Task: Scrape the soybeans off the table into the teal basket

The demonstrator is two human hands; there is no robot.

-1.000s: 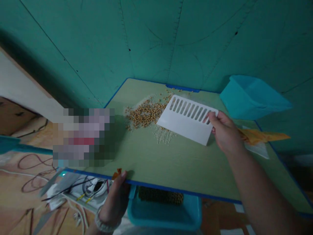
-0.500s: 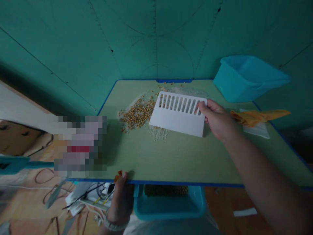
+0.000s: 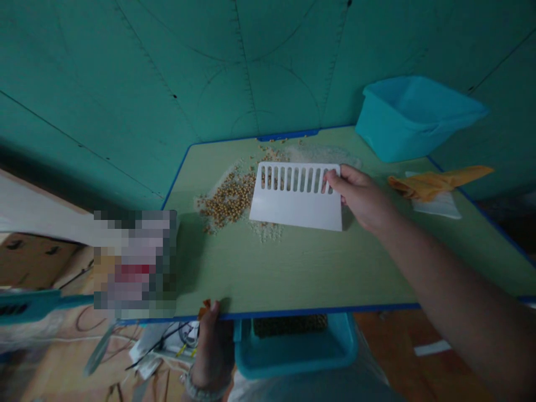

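Observation:
My right hand [image 3: 355, 195] grips the right end of a white slotted plastic plate [image 3: 297, 210], thumb on top near the last slots. The plate stands tilted over the table [image 3: 318, 268], its left end against a spread of tan round beans [image 3: 230, 198]. Small whitish grains [image 3: 268, 231] lie among the beans and below the plate. At the front table edge, my left hand [image 3: 211, 340] has its thumb on top beside a small orange-brown scrap [image 3: 204, 309]; its other fingers are hidden below the edge.
A teal bin [image 3: 406, 123] stands at the back right. Before it an orange cloth [image 3: 435, 184] lies on a white sheet [image 3: 439, 206]. Below the front edge hangs or rests a teal tray [image 3: 297, 357] with dark contents. Left are a blurred pixelated patch, cables and a cardboard box [image 3: 37, 259].
The view has shifted slightly, moving most things left in the picture. The plate looks a little more level. Both hands keep their holds, and the beans look much the same.

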